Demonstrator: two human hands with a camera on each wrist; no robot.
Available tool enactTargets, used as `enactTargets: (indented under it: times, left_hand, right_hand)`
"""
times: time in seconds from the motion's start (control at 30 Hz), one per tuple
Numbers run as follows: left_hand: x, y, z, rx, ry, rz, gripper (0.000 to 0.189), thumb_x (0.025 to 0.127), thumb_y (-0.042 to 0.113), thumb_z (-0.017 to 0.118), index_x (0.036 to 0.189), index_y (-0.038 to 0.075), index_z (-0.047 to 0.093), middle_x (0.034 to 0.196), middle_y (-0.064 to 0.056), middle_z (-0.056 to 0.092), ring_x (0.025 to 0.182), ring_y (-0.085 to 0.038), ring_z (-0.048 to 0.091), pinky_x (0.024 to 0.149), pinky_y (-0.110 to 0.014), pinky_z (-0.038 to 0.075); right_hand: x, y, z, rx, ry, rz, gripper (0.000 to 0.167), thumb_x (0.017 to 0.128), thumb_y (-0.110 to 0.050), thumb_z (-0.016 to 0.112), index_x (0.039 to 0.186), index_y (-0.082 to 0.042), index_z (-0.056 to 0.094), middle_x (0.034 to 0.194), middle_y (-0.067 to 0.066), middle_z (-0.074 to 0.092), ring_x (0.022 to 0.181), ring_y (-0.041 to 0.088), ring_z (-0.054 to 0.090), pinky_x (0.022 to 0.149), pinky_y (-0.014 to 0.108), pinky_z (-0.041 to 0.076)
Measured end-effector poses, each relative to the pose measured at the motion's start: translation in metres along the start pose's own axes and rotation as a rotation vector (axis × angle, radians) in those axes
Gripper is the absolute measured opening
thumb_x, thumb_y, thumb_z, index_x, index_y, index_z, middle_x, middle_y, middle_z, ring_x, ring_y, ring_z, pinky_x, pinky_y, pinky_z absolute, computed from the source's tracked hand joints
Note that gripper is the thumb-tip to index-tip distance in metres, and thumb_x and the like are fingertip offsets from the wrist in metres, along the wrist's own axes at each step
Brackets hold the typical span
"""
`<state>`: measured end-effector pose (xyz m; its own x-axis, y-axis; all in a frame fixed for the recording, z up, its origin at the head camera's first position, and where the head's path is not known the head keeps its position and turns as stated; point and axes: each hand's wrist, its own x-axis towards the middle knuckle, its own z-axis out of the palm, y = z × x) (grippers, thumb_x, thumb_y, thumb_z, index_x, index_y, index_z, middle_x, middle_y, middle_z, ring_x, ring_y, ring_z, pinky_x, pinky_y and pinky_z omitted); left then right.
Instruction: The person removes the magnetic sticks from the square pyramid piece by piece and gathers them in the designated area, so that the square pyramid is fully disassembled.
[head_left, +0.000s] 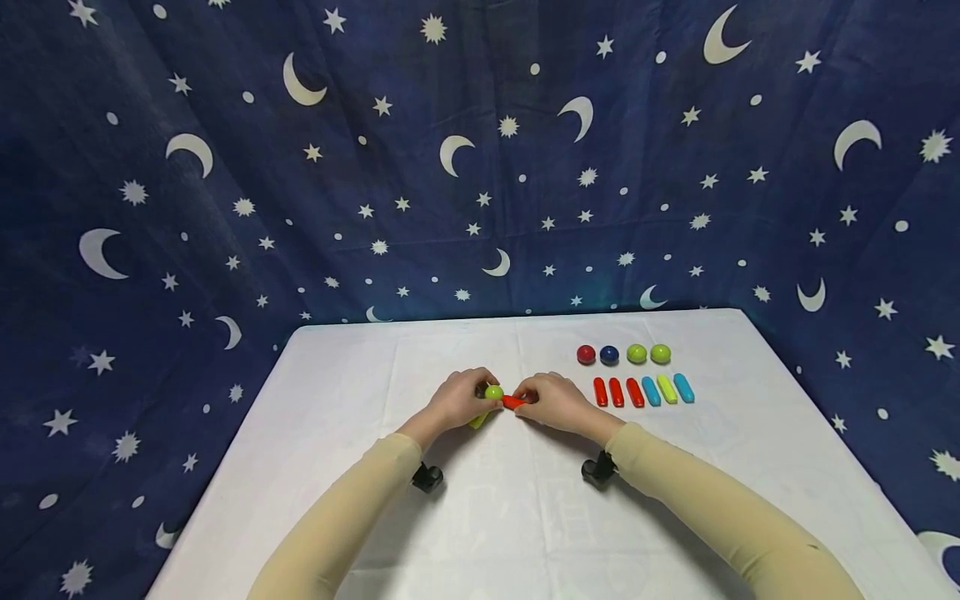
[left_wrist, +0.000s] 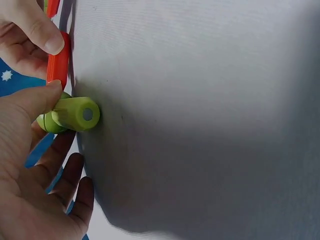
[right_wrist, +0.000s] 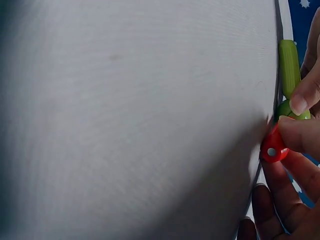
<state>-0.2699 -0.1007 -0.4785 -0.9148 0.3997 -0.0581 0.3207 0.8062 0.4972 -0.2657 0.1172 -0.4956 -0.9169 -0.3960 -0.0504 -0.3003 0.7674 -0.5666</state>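
Observation:
Near the middle of the table, my left hand (head_left: 459,400) pinches a small green ball (head_left: 493,392) between thumb and fingers. A yellow-green magnetic rod (head_left: 478,421) is joined to that ball and points toward me; its grey end disc faces the camera in the left wrist view. Opposite, my right hand (head_left: 558,402) pinches a short red magnetic rod (head_left: 513,402) between thumb and finger. The red rod's far end meets the ball right beside my left thumb (left_wrist: 50,94). A pale disc shows on its near end in the right wrist view.
Right of my hands lies a row of rods: several red rods (head_left: 617,392), two blue rods (head_left: 683,387) and a yellow rod (head_left: 667,388). Behind them sit a red ball (head_left: 586,355), a dark blue ball (head_left: 609,356) and two green balls (head_left: 637,353). A starry curtain (head_left: 480,167) hangs behind the white table (head_left: 480,533).

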Motion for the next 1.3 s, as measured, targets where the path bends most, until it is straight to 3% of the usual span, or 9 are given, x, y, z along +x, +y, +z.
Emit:
enactTargets:
  times: [0.2, 0.53, 0.73, 1.03, 1.3]
  left_hand:
    - [0.0, 0.002, -0.002, -0.001, -0.017, -0.003, 0.034, 0.092, 0.033, 0.078, 0.12, 0.017, 0.07, 0.104, 0.001, 0.066, 0.098, -0.021, 0.057, 0.088, -0.041, 0.047]
    - [0.002, 0.003, -0.001, 0.025, -0.02, 0.004, 0.033, 0.091, 0.034, 0.079, 0.119, 0.019, 0.07, 0.105, 0.002, 0.066, 0.096, -0.019, 0.057, 0.086, -0.04, 0.048]
    - [0.002, 0.004, -0.002, 0.012, -0.035, -0.001, 0.032, 0.091, 0.033, 0.079, 0.119, 0.018, 0.07, 0.106, 0.001, 0.067, 0.098, -0.02, 0.059, 0.088, -0.041, 0.048]
    - [0.002, 0.004, -0.002, -0.012, -0.041, -0.006, 0.034, 0.091, 0.033, 0.079, 0.12, 0.017, 0.07, 0.108, 0.0, 0.068, 0.1, -0.02, 0.059, 0.089, -0.041, 0.048]
    - [0.002, 0.002, -0.001, -0.013, -0.044, -0.017, 0.036, 0.091, 0.034, 0.078, 0.122, 0.018, 0.07, 0.111, 0.0, 0.068, 0.103, -0.021, 0.058, 0.092, -0.042, 0.047]
  right_hand:
    - [-0.001, 0.0, -0.001, 0.0, -0.012, -0.011, 0.014, 0.091, -0.027, 0.078, 0.103, -0.021, 0.077, 0.084, -0.008, 0.062, 0.084, 0.016, 0.051, 0.075, 0.036, 0.042]
    - [-0.003, 0.0, -0.005, 0.019, -0.055, 0.0, 0.013, 0.097, -0.023, 0.07, 0.108, -0.018, 0.074, 0.097, -0.003, 0.063, 0.093, 0.018, 0.052, 0.085, 0.04, 0.044]
    - [-0.002, 0.001, -0.009, 0.084, -0.078, 0.006, 0.013, 0.1, -0.02, 0.067, 0.111, -0.015, 0.071, 0.09, -0.002, 0.061, 0.086, 0.019, 0.053, 0.081, 0.039, 0.045]
    - [-0.012, 0.004, -0.015, 0.227, -0.027, 0.003, 0.015, 0.1, -0.023, 0.068, 0.115, -0.018, 0.067, 0.089, -0.003, 0.063, 0.08, 0.017, 0.056, 0.074, 0.034, 0.045]
    - [-0.034, 0.011, -0.049, 0.357, 0.047, -0.011, 0.027, 0.1, -0.021, 0.067, 0.127, -0.016, 0.062, 0.098, 0.001, 0.068, 0.092, 0.02, 0.062, 0.082, 0.038, 0.049]
